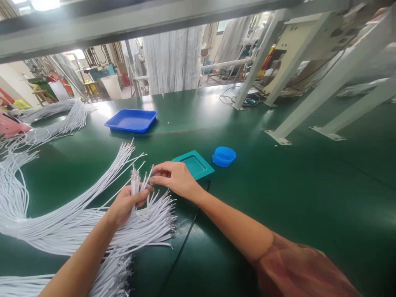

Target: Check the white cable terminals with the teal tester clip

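Left hand (pixel 128 203) holding a small bundle of thin white cords with greyish tips (pixel 135 185) upright, its fingers clamped around them just below the ends, presumably so that the tips stand free and can be reached singly. Right hand (pixel 181 180), thumb and forefinger at the tip of one cord on the bundle's right edge; whether these fingers grip it or merely meet it cannot be told. The bundle is raised over a spread pile of loose white cords (pixel 142 229) on the dark green table (pixel 262 206), their ends turned mostly rightward, an arrangement that seems to keep them within easy reach. Count: two hands; one blue rectangular plastic tray (pixel 131 122), well beyond them; one flat teal square plastic tray (pixel 206 170), partly hidden by the right hand; one round bright-blue plastic bowl (pixel 224 159) near it; cords too numerous to count
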Tool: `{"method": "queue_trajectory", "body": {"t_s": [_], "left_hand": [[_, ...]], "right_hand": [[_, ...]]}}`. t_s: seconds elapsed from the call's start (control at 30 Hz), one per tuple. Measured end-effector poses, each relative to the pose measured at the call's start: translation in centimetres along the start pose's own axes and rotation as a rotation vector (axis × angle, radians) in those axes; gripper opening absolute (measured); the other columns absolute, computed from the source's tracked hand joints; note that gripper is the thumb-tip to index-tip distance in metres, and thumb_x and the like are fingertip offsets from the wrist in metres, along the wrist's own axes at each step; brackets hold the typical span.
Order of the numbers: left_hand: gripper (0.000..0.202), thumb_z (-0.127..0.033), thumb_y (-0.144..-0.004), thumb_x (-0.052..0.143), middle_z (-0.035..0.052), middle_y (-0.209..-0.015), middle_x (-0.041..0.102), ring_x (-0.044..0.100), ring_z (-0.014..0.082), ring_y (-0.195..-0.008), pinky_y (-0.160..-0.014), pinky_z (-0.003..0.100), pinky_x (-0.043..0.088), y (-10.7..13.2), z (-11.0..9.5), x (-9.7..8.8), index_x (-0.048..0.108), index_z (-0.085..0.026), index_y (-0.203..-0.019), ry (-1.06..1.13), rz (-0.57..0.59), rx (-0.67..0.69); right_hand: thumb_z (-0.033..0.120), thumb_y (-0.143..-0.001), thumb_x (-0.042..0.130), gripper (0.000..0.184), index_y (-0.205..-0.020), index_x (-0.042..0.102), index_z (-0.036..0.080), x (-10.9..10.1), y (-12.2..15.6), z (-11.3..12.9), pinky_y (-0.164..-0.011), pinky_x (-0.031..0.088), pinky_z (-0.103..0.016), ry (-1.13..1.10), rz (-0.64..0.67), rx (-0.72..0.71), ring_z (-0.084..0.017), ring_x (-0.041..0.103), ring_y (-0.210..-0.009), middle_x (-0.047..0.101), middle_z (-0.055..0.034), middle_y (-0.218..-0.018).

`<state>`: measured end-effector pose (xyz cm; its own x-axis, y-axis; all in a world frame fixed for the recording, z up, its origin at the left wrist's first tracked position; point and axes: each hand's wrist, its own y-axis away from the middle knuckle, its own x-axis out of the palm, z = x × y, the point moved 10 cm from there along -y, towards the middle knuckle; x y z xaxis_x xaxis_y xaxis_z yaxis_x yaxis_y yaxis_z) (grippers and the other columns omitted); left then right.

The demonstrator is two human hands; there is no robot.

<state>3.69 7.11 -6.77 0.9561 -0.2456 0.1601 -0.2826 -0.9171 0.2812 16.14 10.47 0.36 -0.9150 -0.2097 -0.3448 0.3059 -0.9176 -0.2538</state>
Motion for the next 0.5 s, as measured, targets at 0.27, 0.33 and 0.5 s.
{"method": "queue_trajectory", "body": {"t_s": [0.27,0.33,0.5], "left_hand": [[0.018,-0.027,-0.069,0.067,0.0052,-0.071,0.060,0.045,0.0093,-0.059,-0.054,0.023,0.034,0.7,-0.7,-0.5,0.070,-0.011,-0.079,-0.016,-0.059,0.073],[0.017,-0.026,-0.067,0.069,0.0052,-0.070,0.061,0.046,0.0092,-0.058,-0.055,0.023,0.035,0.7,-0.5,-0.6,0.070,-0.011,-0.075,-0.018,-0.064,0.059],[0.020,-0.027,-0.063,0.072,0.0057,-0.077,0.065,0.054,0.0125,-0.070,-0.068,0.023,0.041,0.9,-1.0,-3.0,0.072,-0.014,-0.078,0.139,-0.284,0.134]], "right_hand": [[0.035,-0.062,0.070,0.027,-0.081,0.065,0.016,0.7,0.2,-0.7,-0.056,0.043,-0.024,-0.359,0.012,0.064,-0.011,0.054,-0.056,0.060,0.0011,-0.063],[0.035,-0.062,0.069,0.025,-0.077,0.066,0.016,1.1,0.2,-0.6,-0.056,0.042,-0.023,-0.375,0.035,0.065,-0.010,0.053,-0.057,0.060,0.0009,-0.062],[0.037,-0.068,0.064,0.023,-0.069,0.066,0.014,1.0,0.6,0.0,-0.057,0.041,-0.024,-0.379,-0.017,0.023,-0.012,0.055,-0.061,0.063,-0.0027,-0.068]]}}
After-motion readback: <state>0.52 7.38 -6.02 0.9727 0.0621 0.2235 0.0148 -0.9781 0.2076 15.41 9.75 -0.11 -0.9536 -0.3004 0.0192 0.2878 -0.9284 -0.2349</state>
